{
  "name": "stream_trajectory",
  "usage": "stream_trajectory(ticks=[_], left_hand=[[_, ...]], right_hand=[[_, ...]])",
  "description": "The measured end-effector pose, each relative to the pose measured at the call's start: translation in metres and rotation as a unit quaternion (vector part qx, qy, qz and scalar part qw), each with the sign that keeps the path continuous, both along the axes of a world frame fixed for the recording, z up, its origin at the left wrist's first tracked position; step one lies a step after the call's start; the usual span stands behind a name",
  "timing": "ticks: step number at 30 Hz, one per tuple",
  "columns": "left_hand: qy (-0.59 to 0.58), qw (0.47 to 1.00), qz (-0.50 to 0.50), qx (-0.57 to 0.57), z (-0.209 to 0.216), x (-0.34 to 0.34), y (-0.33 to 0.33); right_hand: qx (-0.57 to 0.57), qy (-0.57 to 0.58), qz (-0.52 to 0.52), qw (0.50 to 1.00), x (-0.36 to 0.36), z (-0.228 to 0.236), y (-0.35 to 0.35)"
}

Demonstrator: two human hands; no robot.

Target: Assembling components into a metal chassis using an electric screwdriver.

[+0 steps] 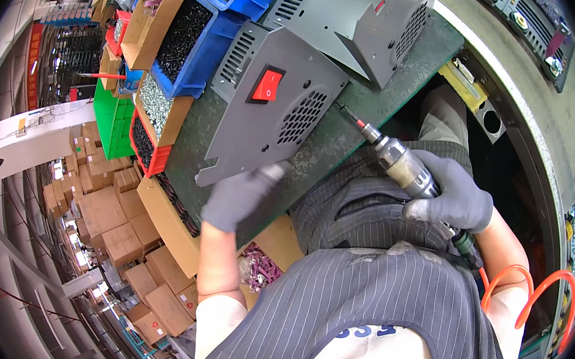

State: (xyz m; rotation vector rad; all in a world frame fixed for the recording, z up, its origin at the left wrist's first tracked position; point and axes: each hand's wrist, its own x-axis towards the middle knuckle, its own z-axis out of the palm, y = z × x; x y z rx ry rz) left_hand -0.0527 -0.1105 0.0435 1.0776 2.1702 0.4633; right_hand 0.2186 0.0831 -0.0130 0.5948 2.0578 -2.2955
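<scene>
My right hand [459,198], in a grey glove, is wrapped around a pneumatic screwdriver [398,161]. The bit points up and left toward a grey sheet-metal panel [254,131], apart from it. That panel stands tilted on the green bench and carries a red rocker switch [267,85] and a honeycomb vent. By the panel's lower edge is my left hand [245,193], also gloved. Motion smears its fingers, so I cannot make out whether it touches the panel. Behind stands another grey metal housing [357,27] with slots and a round vent.
Blue bins [196,46] of black parts, a carton of small screws [160,105] and a red bin [155,149] line the bench's left side. An orange air hose [570,303] curls at my right. A conveyor-like ledge [518,84] runs along the right. Stacked cartons [104,217] stand far left.
</scene>
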Motion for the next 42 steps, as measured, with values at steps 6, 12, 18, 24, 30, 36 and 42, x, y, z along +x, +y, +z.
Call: stream_trajectory(ticks=[6,12,18,24,30,36,42], left_hand=[[-0.133,0.963,0.126,0.2,0.029,-0.032,0.038],[-0.304,0.947,-0.022,0.104,0.01,-0.036,0.088],[-0.361,0.927,-0.047,0.085,-0.003,-0.05,0.089],[-0.327,0.934,-0.063,0.129,-0.003,-0.054,0.093],[0.248,0.917,0.014,0.312,0.016,-0.152,0.122],[0.438,0.887,0.014,0.142,-0.012,-0.198,0.122],[0.577,0.805,0.004,0.139,-0.031,-0.174,0.096]], right_hand=[[-0.051,0.004,0.002,0.999,-0.008,-0.01,0.004],[-0.041,0.006,-0.014,0.999,-0.013,-0.008,0.004],[-0.01,-0.034,0.018,0.999,-0.024,-0.004,0.016],[0.066,-0.006,0.046,0.997,-0.023,0.004,0.019],[-0.001,-0.073,0.036,0.997,-0.01,0.004,0.006],[0.012,-0.074,0.031,0.997,-0.006,-0.005,-0.007],[-0.048,-0.141,-0.11,0.983,0.05,0.033,0.002]])
